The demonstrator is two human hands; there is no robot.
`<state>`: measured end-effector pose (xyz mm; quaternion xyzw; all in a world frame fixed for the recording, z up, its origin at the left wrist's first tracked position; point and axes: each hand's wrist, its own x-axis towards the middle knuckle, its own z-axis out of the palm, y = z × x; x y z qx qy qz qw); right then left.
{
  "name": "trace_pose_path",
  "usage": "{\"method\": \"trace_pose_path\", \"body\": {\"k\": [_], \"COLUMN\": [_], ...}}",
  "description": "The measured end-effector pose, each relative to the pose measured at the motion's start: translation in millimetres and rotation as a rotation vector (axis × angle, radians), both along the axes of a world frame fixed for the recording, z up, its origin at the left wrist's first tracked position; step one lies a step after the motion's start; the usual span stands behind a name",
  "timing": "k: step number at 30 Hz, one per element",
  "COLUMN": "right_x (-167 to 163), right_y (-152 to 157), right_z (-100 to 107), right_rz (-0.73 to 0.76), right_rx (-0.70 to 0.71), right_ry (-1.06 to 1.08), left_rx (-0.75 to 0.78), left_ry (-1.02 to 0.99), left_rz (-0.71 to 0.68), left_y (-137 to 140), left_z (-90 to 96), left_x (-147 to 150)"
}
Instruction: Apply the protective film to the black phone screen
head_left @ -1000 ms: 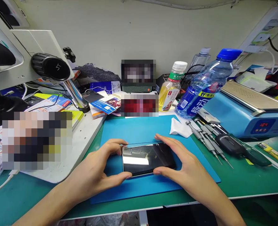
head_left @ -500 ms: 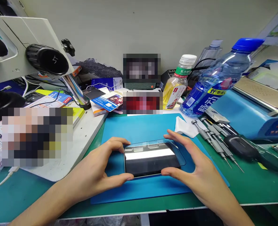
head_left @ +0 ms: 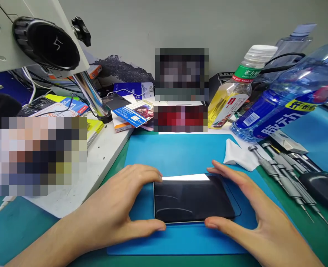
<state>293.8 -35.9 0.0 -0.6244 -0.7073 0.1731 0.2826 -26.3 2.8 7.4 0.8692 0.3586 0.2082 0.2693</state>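
Note:
A dark-screened smartphone (head_left: 191,204) lies lengthwise from left to right on the blue mat (head_left: 177,152). At its left end, my left hand (head_left: 116,202) holds it, fingers on the far edge and thumb on the near edge. A clear glass screen protector (head_left: 235,203) with a dark outline overlaps the phone and sticks out past its right end. My right hand (head_left: 254,207) has the protector between its fingers at the far edge and its thumb at the near edge. Whether the glass touches the screen, I cannot tell.
White microscope stand base (head_left: 102,155) with boxes and a blurred patch at left. A crumpled white cloth (head_left: 237,154), several precision screwdrivers (head_left: 286,178) and a black case (head_left: 323,189) lie at right. Behind them stand a yellow drink bottle (head_left: 230,96) and a blue-labelled bottle (head_left: 277,100).
The view has moved in closer, so both hands and the phone sit lower. The glass now lies more squarely over the phone, and the bright reflection has shrunk to a strip along the far edge.

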Motion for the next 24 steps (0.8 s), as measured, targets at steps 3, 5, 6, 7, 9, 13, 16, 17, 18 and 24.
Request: {"method": "trace_pose_path", "body": {"k": [3,5,6,7,9,13,16,17,18,24], "right_x": [0.6,0.8,1.0,1.4,2.5,3.5,2.4,1.9,1.4,-1.0], "right_y": [1.2,2.1,2.5,2.9,3.5,3.7,3.2,3.0,2.9,4.1], "right_z": [-2.8,-4.2,-4.6,-4.9,-5.3,-5.7,-5.2,-4.8,-4.3,-1.3], "right_rz": [0.009,0.016,0.021,0.023,0.030,0.042,0.048,0.051,0.052,0.066], "right_rx": [0.022,0.030,0.031,0.035,0.052,0.082,0.069,0.065,0.063,0.052], "right_ry": [-0.025,-0.036,-0.039,-0.043,-0.054,-0.080,-0.085,-0.085,-0.084,-0.065], "left_rx": [0.027,0.029,0.030,0.031,0.037,0.032,0.024,0.022,0.019,0.008], "left_ry": [0.002,0.012,0.019,0.026,0.039,0.062,0.067,0.069,0.072,0.078], "left_rz": [0.001,-0.005,-0.009,-0.012,-0.017,-0.020,-0.023,-0.023,-0.021,-0.005], "left_y": [0.6,0.9,1.0,1.1,1.4,2.0,1.6,1.3,0.9,0.5], "left_z": [1.0,1.8,2.1,2.4,2.9,3.3,3.7,3.9,4.2,6.0], "left_x": [1.4,2.3,2.7,3.0,3.6,3.7,2.7,2.3,2.0,2.5]}}
